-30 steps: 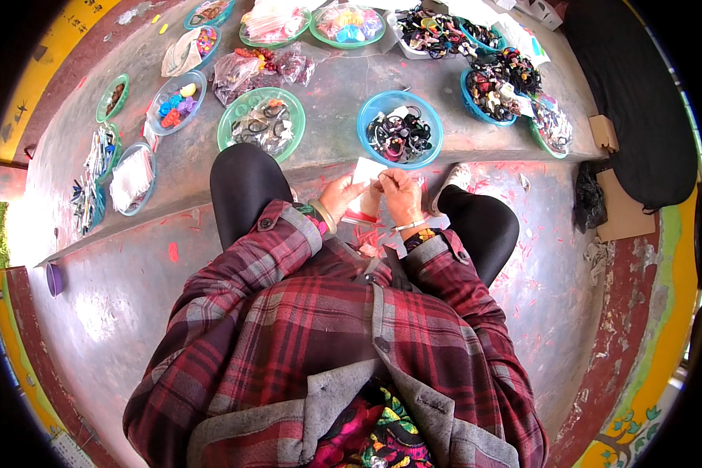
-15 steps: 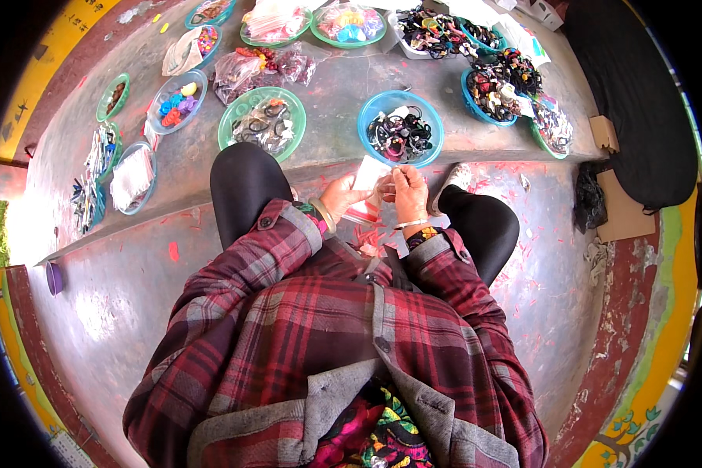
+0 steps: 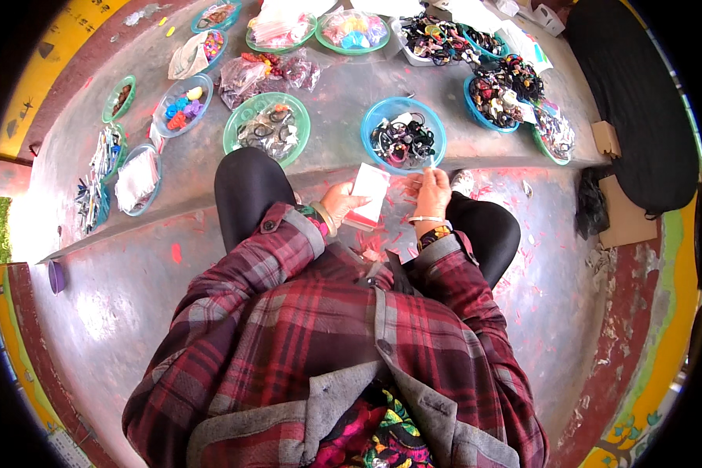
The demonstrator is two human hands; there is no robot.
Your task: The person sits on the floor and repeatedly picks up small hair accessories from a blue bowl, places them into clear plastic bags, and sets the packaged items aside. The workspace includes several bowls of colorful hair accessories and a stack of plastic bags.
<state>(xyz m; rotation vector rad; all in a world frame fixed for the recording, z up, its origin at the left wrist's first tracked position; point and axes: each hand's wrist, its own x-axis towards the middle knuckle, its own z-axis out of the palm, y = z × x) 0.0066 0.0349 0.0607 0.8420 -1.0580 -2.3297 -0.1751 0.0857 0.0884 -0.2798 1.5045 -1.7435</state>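
Observation:
My left hand (image 3: 340,205) grips a white rectangular packet (image 3: 371,186) with a red band along its lower edge, above the gap between my knees. A hand's width to the right, my right hand (image 3: 434,196) is raised with thumb and fingertips pinched. A small pale, see-through sliver seems to stick up from that pinch, too small to name. Just beyond both hands stands a blue bowl (image 3: 369,140) on the raised ledge, heaped with black hair ties (image 3: 407,145). Nothing joins the right hand to the packet.
Left of the blue bowl is a green bowl (image 3: 228,136) of dark and pale bands. Several more bowls and bags of coloured pieces line the ledge (image 3: 335,101). A black cushion-like shape (image 3: 632,109) lies at far right. Red scraps litter the floor (image 3: 538,234).
My right hand has drawn away from the packet, to the right. The packet, still in my left hand, now shows more of its white face and tilts differently.

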